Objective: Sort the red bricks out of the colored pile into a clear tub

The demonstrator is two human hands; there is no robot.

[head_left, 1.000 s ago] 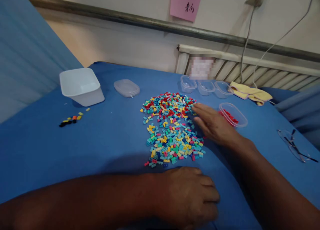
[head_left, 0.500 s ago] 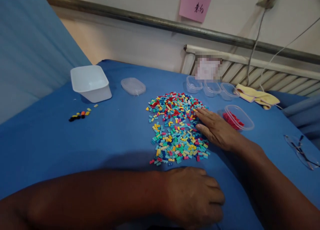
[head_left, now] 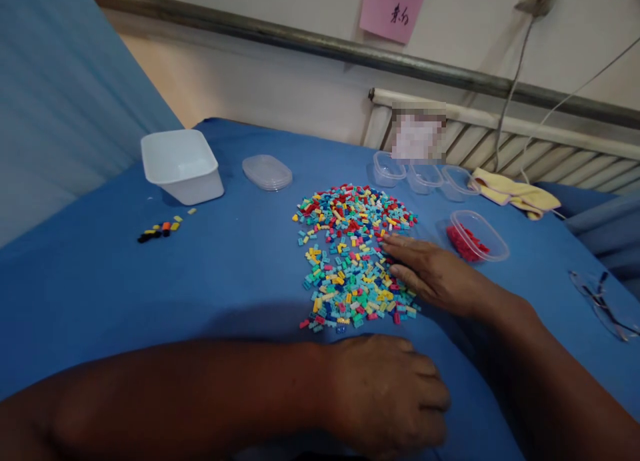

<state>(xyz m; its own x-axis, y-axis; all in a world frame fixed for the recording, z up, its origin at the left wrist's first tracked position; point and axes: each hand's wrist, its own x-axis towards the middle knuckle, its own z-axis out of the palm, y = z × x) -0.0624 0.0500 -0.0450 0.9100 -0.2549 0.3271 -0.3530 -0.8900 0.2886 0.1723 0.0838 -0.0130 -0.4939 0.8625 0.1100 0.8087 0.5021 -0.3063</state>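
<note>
Across the near side of the table [head_left: 240,261] lies the left forearm [head_left: 200,394], its left hand [head_left: 390,394] knuckles up, below the spread of small bricks [head_left: 356,255]; its fingers [head_left: 433,391] curl under, their grip hidden. From the lower right the right hand [head_left: 430,267] reaches leftward, fingers straight and together, thumb slightly apart, at the bricks' right edge

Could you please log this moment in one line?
right hand: at brick pile | left hand: loosely curled | red bricks: in clear tub
</note>
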